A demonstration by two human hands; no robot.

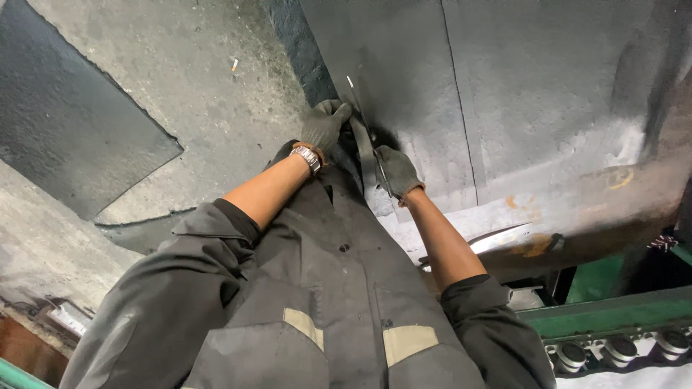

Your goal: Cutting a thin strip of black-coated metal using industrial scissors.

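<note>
A large black rubber-like sheet (pixel 504 86) lies over a worktable in front of me. My left hand (pixel 324 126), in a dark glove with a metal watch at the wrist, is closed on a narrow black strip (pixel 364 148) that runs along the sheet's left edge. My right hand (pixel 396 171), also gloved, is closed just right of the strip, and a thin blade-like tool (pixel 383 179) seems to cross its palm. The two hands are close together at the sheet's edge. My grey work coat fills the lower frame.
Another dark sheet (pixel 65 122) lies on the concrete floor (pixel 209 86) at left. A curved metal blade (pixel 497 238) rests at the table's near edge. A green metal frame (pixel 605 313) with several round knobs (pixel 620 349) sits at lower right.
</note>
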